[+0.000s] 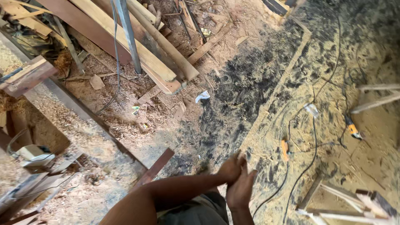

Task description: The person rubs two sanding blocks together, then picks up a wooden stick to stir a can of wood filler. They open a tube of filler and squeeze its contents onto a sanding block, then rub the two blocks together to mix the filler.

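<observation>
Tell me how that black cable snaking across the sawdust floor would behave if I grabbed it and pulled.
The black cable would probably be floppy: it lies in loose curves rather than straight. It looks thin, so likely light, but it may drag or snag, since it runs on through sawdust past an orange tool. Neither hand touches it now; the left hand and right hand are pressed together.

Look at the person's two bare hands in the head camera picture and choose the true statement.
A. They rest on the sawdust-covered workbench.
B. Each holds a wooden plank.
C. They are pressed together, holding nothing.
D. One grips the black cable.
C: the left hand and right hand meet palm against palm in the air above the sawdust-strewn floor, with no tool, plank or cable between them; the thin black cable lies apart on the floor.
</observation>
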